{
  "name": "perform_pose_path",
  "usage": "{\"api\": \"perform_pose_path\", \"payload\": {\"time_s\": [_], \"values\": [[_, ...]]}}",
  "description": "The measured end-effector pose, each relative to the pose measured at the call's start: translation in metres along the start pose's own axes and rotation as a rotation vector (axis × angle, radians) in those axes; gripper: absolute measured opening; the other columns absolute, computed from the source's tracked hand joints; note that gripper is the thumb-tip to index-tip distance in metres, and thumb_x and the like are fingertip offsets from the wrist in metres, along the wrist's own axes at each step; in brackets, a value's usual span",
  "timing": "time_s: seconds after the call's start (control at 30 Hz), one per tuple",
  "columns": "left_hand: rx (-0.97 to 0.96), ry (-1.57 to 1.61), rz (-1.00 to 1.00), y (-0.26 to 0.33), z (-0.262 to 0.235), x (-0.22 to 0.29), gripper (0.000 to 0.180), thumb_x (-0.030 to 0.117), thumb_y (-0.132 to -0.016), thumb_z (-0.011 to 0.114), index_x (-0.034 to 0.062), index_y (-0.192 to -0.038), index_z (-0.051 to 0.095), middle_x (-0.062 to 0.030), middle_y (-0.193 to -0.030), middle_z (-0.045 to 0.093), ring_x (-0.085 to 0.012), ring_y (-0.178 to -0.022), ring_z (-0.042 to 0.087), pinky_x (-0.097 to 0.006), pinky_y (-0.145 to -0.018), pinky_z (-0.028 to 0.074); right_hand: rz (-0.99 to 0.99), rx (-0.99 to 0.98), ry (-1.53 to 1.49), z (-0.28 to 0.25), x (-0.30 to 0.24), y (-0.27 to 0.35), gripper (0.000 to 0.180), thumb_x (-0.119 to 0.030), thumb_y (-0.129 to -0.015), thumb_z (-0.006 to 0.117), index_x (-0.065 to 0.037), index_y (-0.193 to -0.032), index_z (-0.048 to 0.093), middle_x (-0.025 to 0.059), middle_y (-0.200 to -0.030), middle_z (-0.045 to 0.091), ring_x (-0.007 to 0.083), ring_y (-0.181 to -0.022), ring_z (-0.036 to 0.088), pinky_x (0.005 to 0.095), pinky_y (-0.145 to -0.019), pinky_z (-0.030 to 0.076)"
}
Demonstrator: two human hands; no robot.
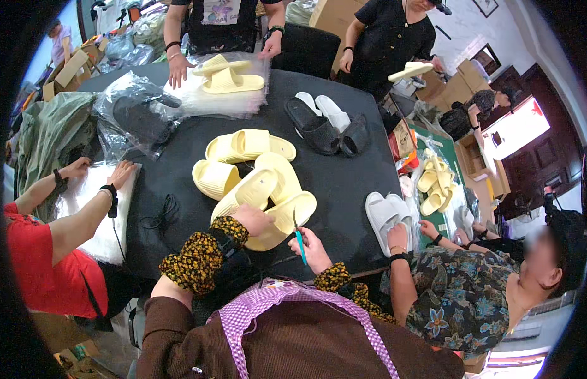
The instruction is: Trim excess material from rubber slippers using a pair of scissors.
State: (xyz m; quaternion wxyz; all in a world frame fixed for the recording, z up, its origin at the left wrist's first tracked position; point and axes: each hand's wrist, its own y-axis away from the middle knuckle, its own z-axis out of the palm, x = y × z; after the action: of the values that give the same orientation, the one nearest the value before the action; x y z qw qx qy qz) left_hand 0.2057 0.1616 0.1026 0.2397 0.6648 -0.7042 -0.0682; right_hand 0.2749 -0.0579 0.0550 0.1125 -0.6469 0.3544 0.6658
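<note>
My left hand (252,218) rests on a pale yellow slipper (287,215) at the near edge of the black table (344,183), gripping it. My right hand (312,247) holds small scissors with a teal handle (300,242), blades pointing up at that slipper. Several more yellow slippers (246,146) lie piled just beyond it. Both my forearms wear floral sleeve covers.
Black and white slippers (322,123) lie at the far right of the table, bagged dark slippers (139,117) at far left. A person on my right holds white slippers (385,215). Another on my left presses clear bags (94,202). Two people stand across, near yellow slippers (227,79).
</note>
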Motion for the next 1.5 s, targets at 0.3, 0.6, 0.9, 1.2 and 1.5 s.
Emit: {"api": "perform_pose_path", "payload": {"time_s": [0.3,0.6,0.9,1.2,1.5], "values": [[0.360,0.238,-0.250,0.028,0.005,-0.020,0.020,0.008,-0.081,0.048,0.0053,-0.099,0.055,-0.0171,-0.077,0.063,-0.0342,-0.074,0.063,-0.046,-0.064,0.049,-0.043,0.052,-0.163,-0.011,-0.023,0.003,0.047,-0.009,-0.084,0.059,0.003,-0.124,0.037,0.0095,-0.091,0.060,0.0125,-0.079,0.056,0.0240,-0.067,0.047],[1.164,1.449,-0.232,0.080,-0.046,-0.032,0.040,-0.001,-0.082,0.050,-0.0041,-0.121,0.042,-0.0115,-0.109,0.057,-0.0196,-0.094,0.057,-0.028,-0.081,0.046,-0.329,0.004,-0.006,0.001,-0.096,0.008,0.049,-0.005,-0.084,0.059,0.004,-0.125,0.035,0.0090,-0.097,0.057,0.0111,-0.085,0.054,0.0245,-0.077,0.045],[1.339,1.808,-0.021,0.090,-0.038,0.011,0.050,-0.008,-0.081,0.046,0.0000,-0.129,0.034,-0.0159,-0.122,0.049,-0.0229,-0.109,0.052,-0.033,-0.090,0.043,-0.504,0.014,0.390,0.028,-0.118,0.029,0.050,-0.013,-0.077,0.069,-0.002,-0.120,0.045,0.0149,-0.095,0.056,0.0200,-0.075,0.059,0.0313,-0.069,0.050],[1.265,1.959,0.074,0.091,-0.036,0.036,0.054,-0.008,-0.082,0.044,0.0030,-0.133,0.029,-0.0176,-0.128,0.044,-0.0266,-0.114,0.049,-0.037,-0.091,0.043,-0.406,0.010,0.417,0.024,-0.100,0.023,0.044,-0.013,-0.077,0.067,-0.001,-0.115,0.046,0.0166,-0.093,0.058,0.0232,-0.076,0.063,0.0334,-0.068,0.051],[1.189,2.008,0.070,0.088,-0.023,0.040,0.052,-0.009,-0.082,0.042,0.0012,-0.131,0.029,-0.0178,-0.129,0.044,-0.0270,-0.116,0.048,-0.037,-0.093,0.042,-0.454,0.028,0.426,0.021,-0.098,0.021,0.041,-0.012,-0.077,0.066,-0.002,-0.112,0.047,0.0186,-0.089,0.061,0.0282,-0.080,0.064,0.0351,-0.068,0.051]]}}
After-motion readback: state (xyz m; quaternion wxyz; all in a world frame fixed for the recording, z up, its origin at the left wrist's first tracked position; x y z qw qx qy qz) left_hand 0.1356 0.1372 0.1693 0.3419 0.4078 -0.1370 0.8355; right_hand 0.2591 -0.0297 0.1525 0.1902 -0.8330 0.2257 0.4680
